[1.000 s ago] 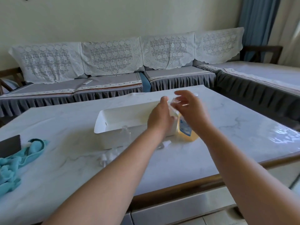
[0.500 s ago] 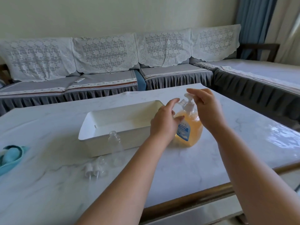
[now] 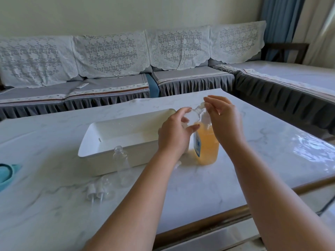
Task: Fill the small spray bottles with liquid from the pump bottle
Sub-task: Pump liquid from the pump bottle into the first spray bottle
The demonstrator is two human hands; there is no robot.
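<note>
Near the middle of the white marble-patterned table (image 3: 272, 151), toward its far edge, the left hand (image 3: 174, 136) holds a small clear plastic spray bottle (image 3: 193, 115) tilted, thumb under its body and fingers curled over the top, its open neck turned up toward the white pump nozzle. The right hand (image 3: 224, 120) hovers over the white pump head (image 3: 204, 110) of the tall clear pump bottle of orange liquid (image 3: 206, 145), fingers loosely bent and touching the head; whether they press it or merely rest there I cannot tell.

The little bottle looks thin-walled and very light, likely to flex if squeezed and slick once soap runs on it, so a hold round its middle, clear of the neck, seems wisest. The pump bottle looks heavy with liquid and stands steady on its base; I judge that pressing straight down on the head suits it, since a sideways push could tip it.

Just left of the hands lies a white rectangular plastic tray (image 3: 101, 151). Against its near wall stands a second clear empty small bottle (image 3: 120, 158), uncapped. Nearer the front edge lie another clear bottle on its side (image 3: 107, 185) and two white spray caps with dip tubes (image 3: 95, 192). At the left edge shows a teal cloth (image 3: 7, 173).
</note>
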